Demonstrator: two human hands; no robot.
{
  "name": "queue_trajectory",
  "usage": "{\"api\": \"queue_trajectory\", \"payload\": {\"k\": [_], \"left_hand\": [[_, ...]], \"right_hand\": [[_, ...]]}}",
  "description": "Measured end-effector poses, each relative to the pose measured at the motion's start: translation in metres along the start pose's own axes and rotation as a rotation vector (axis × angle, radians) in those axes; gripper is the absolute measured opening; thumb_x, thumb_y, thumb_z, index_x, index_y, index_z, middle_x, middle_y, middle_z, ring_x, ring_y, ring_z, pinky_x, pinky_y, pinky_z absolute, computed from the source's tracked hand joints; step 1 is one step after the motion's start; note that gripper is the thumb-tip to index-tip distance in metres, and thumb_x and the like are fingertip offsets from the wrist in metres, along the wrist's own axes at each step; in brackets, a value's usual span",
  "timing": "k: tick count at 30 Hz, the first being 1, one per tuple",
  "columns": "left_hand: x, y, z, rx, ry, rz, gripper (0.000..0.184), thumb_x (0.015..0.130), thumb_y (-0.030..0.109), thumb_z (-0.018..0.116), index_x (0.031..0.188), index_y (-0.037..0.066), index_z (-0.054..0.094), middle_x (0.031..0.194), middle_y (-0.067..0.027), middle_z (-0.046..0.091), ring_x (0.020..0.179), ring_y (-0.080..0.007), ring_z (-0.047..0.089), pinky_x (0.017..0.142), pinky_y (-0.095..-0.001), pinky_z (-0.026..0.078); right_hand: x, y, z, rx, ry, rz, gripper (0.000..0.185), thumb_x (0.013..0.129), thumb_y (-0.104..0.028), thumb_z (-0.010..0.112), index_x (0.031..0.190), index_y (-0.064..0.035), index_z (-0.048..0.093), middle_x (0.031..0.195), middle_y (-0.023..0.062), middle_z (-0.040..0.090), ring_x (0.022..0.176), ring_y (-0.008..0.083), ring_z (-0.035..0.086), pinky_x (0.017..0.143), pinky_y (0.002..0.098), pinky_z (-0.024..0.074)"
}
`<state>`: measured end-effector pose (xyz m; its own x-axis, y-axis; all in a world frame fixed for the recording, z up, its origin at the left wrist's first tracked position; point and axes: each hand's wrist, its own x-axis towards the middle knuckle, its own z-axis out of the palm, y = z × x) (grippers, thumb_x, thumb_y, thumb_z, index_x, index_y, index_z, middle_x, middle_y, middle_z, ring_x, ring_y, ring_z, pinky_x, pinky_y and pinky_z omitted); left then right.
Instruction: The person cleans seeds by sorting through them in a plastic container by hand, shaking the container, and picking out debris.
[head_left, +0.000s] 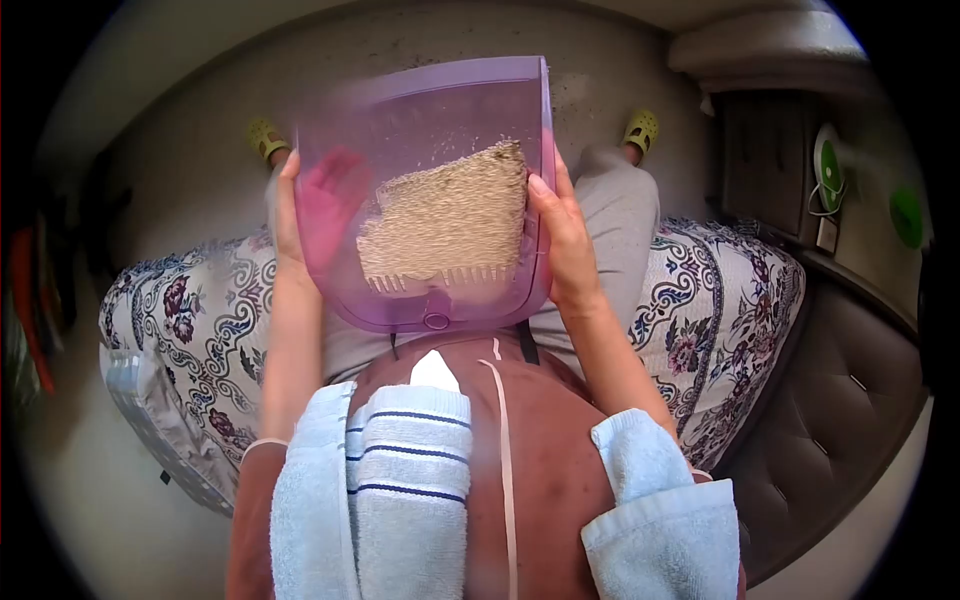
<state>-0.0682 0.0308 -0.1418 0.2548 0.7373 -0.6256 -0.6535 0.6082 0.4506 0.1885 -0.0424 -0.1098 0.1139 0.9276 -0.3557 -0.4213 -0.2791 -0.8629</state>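
Observation:
A purple see-through plastic bin (400, 115), tilted in front of my body, is held up by both hands over my lap. Inside it lies a heap of small beige grains (450, 220), piled toward the right and near side; I cannot tell what kind they are. My left hand (325, 200) supports the left side, its fingers showing pink through the plastic from behind. On the right edge, my right hand (565, 235) grips the wall with the thumb in front. A small round knob or hole (436, 320) marks the bin's near edge.
I sit on a bed with a patterned cover (700, 310). A brown padded headboard (840, 400) is on the right, beside a dark cabinet (765, 150) with a green-and-white object (828, 170). Yellow-green clogs (641, 130) are on my feet. A light-blue towel (410, 500) hangs over my shoulders.

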Motion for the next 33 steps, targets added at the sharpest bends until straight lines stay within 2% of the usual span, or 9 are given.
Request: {"api": "queue_trajectory", "payload": {"k": [4, 8, 14, 17, 20, 23, 27, 29, 33], "left_hand": [[-0.006, -0.026, 0.037, 0.156, 0.097, 0.191, 0.053, 0.093, 0.051, 0.047, 0.114, 0.002, 0.056, 0.108, -0.0124, 0.061, 0.102, -0.0246, 0.057, 0.094, -0.0372, 0.044], [-0.03, -0.075, 0.09, 0.061, 0.073, 0.31, 0.05, 0.094, 0.048, 0.047, 0.112, 0.002, 0.057, 0.106, -0.0122, 0.061, 0.103, -0.0233, 0.057, 0.094, -0.037, 0.043], [-0.001, -0.005, -0.007, -0.031, -0.035, 0.076, 0.055, 0.094, 0.05, 0.046, 0.12, 0.001, 0.054, 0.115, -0.0145, 0.06, 0.109, -0.0281, 0.056, 0.095, -0.0394, 0.045], [-0.004, 0.006, 0.006, 0.022, 0.005, 0.096, 0.056, 0.094, 0.05, 0.046, 0.119, 0.001, 0.054, 0.114, -0.0149, 0.06, 0.107, -0.0286, 0.056, 0.094, -0.0397, 0.045], [-0.016, -0.032, 0.053, 0.168, 0.086, 0.245, 0.055, 0.094, 0.05, 0.046, 0.116, 0.001, 0.055, 0.113, -0.0147, 0.059, 0.107, -0.0279, 0.056, 0.094, -0.0391, 0.045], [-0.029, -0.066, 0.08, 0.112, 0.082, 0.318, 0.055, 0.094, 0.051, 0.046, 0.115, 0.001, 0.055, 0.113, -0.0143, 0.059, 0.107, -0.0278, 0.056, 0.094, -0.039, 0.045], [-0.006, -0.036, 0.023, 0.024, 0.051, 0.133, 0.056, 0.092, 0.052, 0.049, 0.116, 0.001, 0.055, 0.115, -0.0136, 0.058, 0.109, -0.0288, 0.055, 0.096, -0.0404, 0.044], [0.004, -0.009, -0.004, -0.021, -0.009, 0.062, 0.058, 0.091, 0.053, 0.051, 0.116, 0.001, 0.054, 0.116, -0.0135, 0.058, 0.109, -0.0294, 0.055, 0.097, -0.0412, 0.044], [0.005, -0.013, 0.017, -0.028, 0.064, 0.029, 0.058, 0.091, 0.052, 0.051, 0.118, 0.001, 0.054, 0.118, -0.014, 0.057, 0.11, -0.0299, 0.054, 0.098, -0.0417, 0.043]], "right_hand": [[0.023, -0.024, -0.047, 0.023, -0.052, 0.154, 0.064, 0.094, -0.032, 0.051, 0.151, -0.0211, 0.025, 0.122, 0.0103, 0.052, 0.1, 0.0178, 0.056, 0.086, 0.0348, 0.0469], [0.033, -0.022, -0.106, 0.188, -0.205, 0.156, 0.063, 0.095, -0.034, 0.048, 0.151, -0.0174, 0.025, 0.129, 0.0144, 0.051, 0.11, 0.0225, 0.054, 0.095, 0.0354, 0.0436], [0.006, -0.012, -0.01, -0.028, -0.019, 0.006, 0.063, 0.095, -0.028, 0.053, 0.148, -0.0037, 0.03, 0.147, 0.0097, 0.038, 0.135, 0.0192, 0.035, 0.112, 0.0299, 0.0238], [0.01, -0.014, -0.012, -0.075, -0.04, 0.109, 0.059, 0.097, -0.031, 0.046, 0.151, -0.0168, 0.026, 0.137, 0.0112, 0.047, 0.118, 0.0214, 0.05, 0.098, 0.0356, 0.0405], [0.032, -0.021, -0.064, 0.093, -0.105, 0.171, 0.066, 0.093, -0.035, 0.05, 0.151, -0.018, 0.024, 0.124, 0.0125, 0.054, 0.103, 0.0228, 0.057, 0.093, 0.0366, 0.0449], [0.039, -0.022, -0.107, 0.207, -0.256, 0.16, 0.065, 0.093, -0.032, 0.05, 0.151, -0.0164, 0.026, 0.126, 0.0131, 0.054, 0.111, 0.0222, 0.055, 0.097, 0.0358, 0.0429], [0.02, -0.027, -0.049, 0.017, -0.028, 0.085, 0.06, 0.094, -0.02, 0.051, 0.149, -0.0076, 0.029, 0.14, 0.0118, 0.046, 0.129, 0.0179, 0.042, 0.11, 0.0295, 0.0298], [0.008, -0.013, -0.011, -0.103, -0.038, -0.045, 0.061, 0.095, -0.03, 0.049, 0.15, -0.0121, 0.029, 0.138, 0.0125, 0.045, 0.126, 0.0185, 0.043, 0.108, 0.0279, 0.0308], [0.016, -0.027, -0.025, -0.039, -0.024, 0.144, 0.063, 0.093, -0.028, 0.054, 0.149, -0.0129, 0.03, 0.13, 0.0099, 0.049, 0.108, 0.0186, 0.055, 0.092, 0.0324, 0.0458]]}}
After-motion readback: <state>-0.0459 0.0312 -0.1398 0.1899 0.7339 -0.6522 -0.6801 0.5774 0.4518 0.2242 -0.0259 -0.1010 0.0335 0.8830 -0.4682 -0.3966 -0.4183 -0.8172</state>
